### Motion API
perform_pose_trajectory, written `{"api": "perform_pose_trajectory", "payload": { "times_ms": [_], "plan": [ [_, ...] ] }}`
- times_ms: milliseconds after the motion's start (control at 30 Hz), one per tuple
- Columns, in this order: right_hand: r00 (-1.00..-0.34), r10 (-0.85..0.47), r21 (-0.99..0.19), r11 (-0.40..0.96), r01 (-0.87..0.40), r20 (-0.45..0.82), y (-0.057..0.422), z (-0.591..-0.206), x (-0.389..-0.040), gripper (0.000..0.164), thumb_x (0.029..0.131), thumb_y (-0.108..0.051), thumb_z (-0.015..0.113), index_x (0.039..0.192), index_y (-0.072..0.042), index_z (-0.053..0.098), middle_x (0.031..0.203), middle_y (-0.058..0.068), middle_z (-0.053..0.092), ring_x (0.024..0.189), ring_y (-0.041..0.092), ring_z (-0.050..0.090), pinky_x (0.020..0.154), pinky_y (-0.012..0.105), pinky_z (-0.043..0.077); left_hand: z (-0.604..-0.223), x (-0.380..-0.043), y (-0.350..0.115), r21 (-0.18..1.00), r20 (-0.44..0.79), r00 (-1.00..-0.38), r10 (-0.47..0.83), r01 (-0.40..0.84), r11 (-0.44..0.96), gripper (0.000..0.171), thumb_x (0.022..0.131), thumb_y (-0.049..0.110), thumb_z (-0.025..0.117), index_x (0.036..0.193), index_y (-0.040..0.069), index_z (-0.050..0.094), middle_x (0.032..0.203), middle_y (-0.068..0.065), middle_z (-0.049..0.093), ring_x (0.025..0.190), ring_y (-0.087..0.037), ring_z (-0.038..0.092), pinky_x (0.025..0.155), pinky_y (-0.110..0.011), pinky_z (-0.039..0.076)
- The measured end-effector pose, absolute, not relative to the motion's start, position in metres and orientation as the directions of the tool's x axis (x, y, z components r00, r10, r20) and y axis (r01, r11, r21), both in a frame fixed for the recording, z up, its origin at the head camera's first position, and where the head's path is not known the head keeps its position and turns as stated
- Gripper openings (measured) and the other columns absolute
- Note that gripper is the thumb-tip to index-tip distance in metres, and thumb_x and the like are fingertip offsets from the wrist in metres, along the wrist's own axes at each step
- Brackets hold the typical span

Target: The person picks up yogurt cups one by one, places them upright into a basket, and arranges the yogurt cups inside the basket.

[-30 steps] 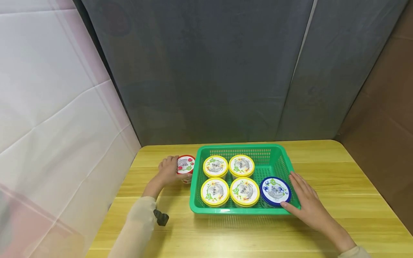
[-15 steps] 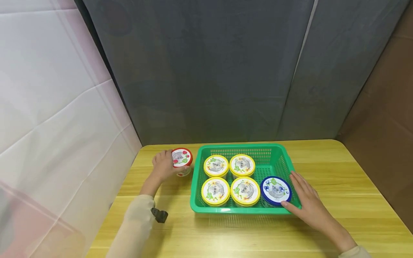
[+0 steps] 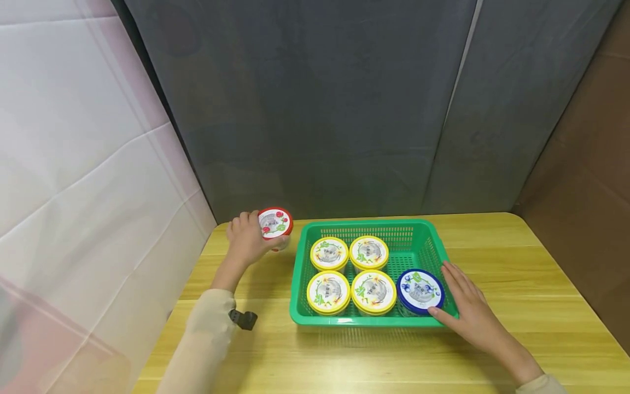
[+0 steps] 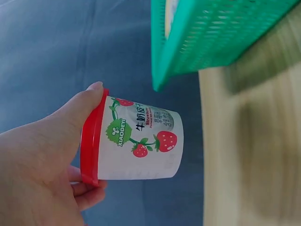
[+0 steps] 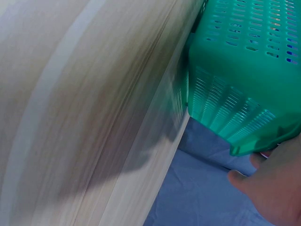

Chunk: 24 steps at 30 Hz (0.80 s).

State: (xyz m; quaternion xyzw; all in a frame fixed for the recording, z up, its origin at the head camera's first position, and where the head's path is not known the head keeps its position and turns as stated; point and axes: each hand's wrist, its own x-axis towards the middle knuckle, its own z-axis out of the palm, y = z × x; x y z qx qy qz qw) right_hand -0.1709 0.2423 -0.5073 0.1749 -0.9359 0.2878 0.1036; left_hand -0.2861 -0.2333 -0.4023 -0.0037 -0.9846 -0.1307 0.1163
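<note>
My left hand [image 3: 246,241] grips a paper dessert cup [image 3: 275,225] by its red lid, thumb on one side and fingers on the other. The left wrist view shows strawberries printed on the white wall of this cup [image 4: 141,141], and a gap between its base and the table. To its right stands a green plastic basket [image 3: 364,322]. Inside are several yellow-lidded cups [image 3: 328,293] in two rows, and one blue-lidded cup [image 3: 420,293] at front right. My right hand [image 3: 467,306] rests on the basket's front right corner, fingers extended along the rim and thumb beside the blue lid.
The basket sits on a wood-grain table [image 3: 517,284]. A dark grey curtain [image 3: 320,109] closes off the back, a pale cloth [image 3: 88,164] hangs at left and a brown panel [image 3: 585,164] stands at right. A black device [image 3: 243,319] is strapped to the left wrist.
The left hand has raised the red-lidded cup and carried it away from me and slightly left, off the basket's left side. The basket and the right hand have stayed put.
</note>
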Motion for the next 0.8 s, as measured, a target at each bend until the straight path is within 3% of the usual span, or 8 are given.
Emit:
{"api": "perform_pose_trajectory", "payload": {
  "times_ms": [800],
  "plan": [
    [-0.917,-0.265,-0.503,0.773,-0.386,0.297,0.241,-0.506,-0.172,0.096,0.087,-0.043,0.072,0.159,-0.01,0.017,0.164,0.019,0.019,0.148,0.047,0.021,0.107,0.075,0.023,-0.35,-0.29,-0.13,0.267,0.232,-0.968,0.098,0.16,0.95,0.107,0.074,0.068,0.073,0.148,0.001,0.035,0.138,-0.019,0.044,0.129,-0.038,0.035,0.116,-0.058,0.023]
  ]
}}
